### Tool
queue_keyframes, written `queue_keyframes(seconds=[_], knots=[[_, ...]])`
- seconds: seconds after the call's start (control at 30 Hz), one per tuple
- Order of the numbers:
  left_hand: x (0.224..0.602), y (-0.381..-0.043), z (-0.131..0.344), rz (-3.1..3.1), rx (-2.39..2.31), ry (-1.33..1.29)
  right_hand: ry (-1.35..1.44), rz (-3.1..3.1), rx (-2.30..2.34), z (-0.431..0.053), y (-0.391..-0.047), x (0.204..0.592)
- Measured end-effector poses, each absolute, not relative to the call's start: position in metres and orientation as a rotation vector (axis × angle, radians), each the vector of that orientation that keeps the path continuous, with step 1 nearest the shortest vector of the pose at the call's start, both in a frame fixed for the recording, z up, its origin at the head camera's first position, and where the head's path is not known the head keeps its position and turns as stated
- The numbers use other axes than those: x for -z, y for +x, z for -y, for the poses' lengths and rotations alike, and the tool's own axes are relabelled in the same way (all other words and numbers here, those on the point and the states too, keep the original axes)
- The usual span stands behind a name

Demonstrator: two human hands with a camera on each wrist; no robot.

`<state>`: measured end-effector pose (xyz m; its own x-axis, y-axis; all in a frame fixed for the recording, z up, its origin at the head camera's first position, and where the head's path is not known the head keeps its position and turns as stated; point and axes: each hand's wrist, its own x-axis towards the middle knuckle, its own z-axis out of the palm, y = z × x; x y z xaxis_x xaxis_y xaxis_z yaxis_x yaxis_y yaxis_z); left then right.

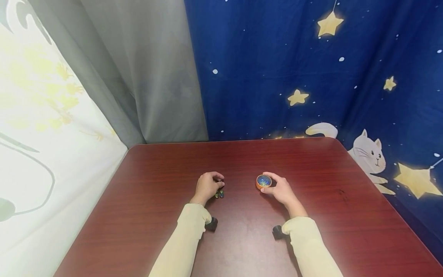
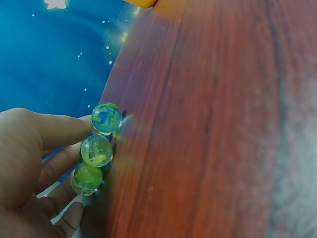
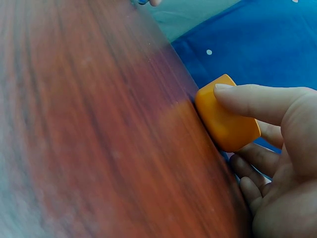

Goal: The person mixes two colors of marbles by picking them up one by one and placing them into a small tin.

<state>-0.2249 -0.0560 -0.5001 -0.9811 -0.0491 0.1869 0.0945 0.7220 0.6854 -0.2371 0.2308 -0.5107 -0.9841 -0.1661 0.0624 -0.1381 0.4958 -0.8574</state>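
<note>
My left hand (image 1: pixel 207 187) hovers by a small group of glass marbles (image 1: pixel 221 194) on the table, its fingers loosely bent. In the left wrist view three marbles line up: a blue-green one (image 2: pixel 106 118), a clear one with a yellow swirl (image 2: pixel 96 150) and a green one (image 2: pixel 87 178). The thumb tip lies just behind the blue-green marble; whether they touch I cannot tell. My right hand (image 1: pixel 281 189) grips a small round orange bowl (image 3: pixel 225 121) between thumb and fingers. Several blue and yellowish marbles (image 1: pixel 264 181) show inside it.
Both hands work over a dark red wooden table (image 1: pixel 166 169). A grey curtain (image 1: pixel 162 77) and a blue starry curtain (image 1: pixel 256 77) hang behind its far edge. At the left is a white patterned cloth (image 1: pixel 52 154).
</note>
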Motion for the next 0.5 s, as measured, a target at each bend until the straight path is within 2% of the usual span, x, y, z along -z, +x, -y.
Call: queue_keyframes(seconds=[0.5], knots=[[0.4977, -0.2252, 0.0522, 2.623, 1.094, -0.149, -0.253, -2.699, 1.535, -0.2313, -0.2355, 0.5083]])
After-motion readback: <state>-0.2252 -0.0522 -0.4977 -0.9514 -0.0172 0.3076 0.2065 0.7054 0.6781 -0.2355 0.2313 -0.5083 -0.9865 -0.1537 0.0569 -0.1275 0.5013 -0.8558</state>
